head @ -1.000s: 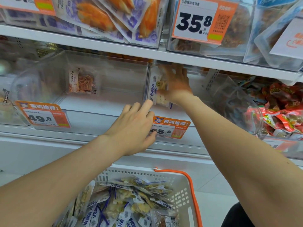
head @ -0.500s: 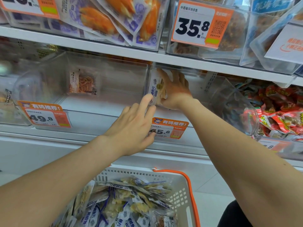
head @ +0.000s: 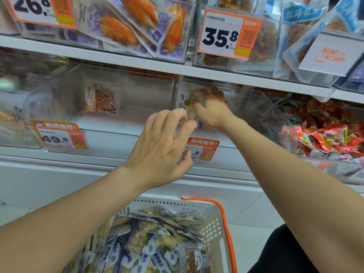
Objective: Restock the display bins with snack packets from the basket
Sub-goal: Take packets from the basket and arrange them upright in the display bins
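A white-and-blue fish-slice snack packet (head: pixel 184 101) stands upright against the left wall of the clear middle display bin (head: pixel 232 150). My right hand (head: pixel 212 109) is inside the bin, and its curled fingers grip the packet. From below, my left hand (head: pixel 163 148) reaches up with its fingers extended. Its fingertips touch the packet's lower edge, and its thumb is down by the orange 45.8 price tag (head: pixel 204 151). Below, a white basket (head: pixel 216 211) with an orange handle holds several more of the same packets (head: pixel 149 241).
The clear bin on the left (head: pixel 122 123) holds one packet of orange strips (head: pixel 99 100). On the right, another bin holds a pile of red packets (head: pixel 331 134). The shelf above carries bins of crab-stick packets (head: pixel 137 22) and a 35.8 price tag (head: pixel 222 34).
My right hand's fingers went from flat on the packet to curled around it. My left hand rose slightly, and its fingertips now reach the packet's lower edge.
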The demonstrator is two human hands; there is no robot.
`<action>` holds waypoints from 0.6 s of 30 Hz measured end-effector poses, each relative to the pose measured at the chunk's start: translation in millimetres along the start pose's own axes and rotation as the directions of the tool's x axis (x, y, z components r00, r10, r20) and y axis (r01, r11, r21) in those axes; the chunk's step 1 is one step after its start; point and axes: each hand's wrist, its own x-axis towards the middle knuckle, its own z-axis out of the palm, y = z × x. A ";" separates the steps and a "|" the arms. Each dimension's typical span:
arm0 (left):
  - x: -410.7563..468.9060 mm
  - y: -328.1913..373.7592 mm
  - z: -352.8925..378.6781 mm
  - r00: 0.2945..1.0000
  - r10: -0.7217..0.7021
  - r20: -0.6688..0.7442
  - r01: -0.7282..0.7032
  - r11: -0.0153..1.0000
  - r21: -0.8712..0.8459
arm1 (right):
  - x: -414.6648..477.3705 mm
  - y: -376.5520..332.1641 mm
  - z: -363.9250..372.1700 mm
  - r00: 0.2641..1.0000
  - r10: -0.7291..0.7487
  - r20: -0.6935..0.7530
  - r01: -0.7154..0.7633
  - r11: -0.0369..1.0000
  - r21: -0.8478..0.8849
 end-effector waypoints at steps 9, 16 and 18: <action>-46.2 26.1 16.0 0.630 0.142 0.763 -0.065 0.989 -0.130 | -101.4 -55.7 -25.4 0.933 -0.269 -0.237 0.265 0.963 -0.051; -93.2 40.4 46.0 0.113 0.053 0.992 0.163 0.984 -0.071 | -208.4 -93.5 13.0 0.926 -0.306 0.222 0.352 0.911 -0.216; -108.8 47.3 55.8 0.076 0.026 0.997 0.203 0.978 -0.041 | -229.9 -89.8 32.2 0.875 -0.244 0.418 0.370 0.894 -0.251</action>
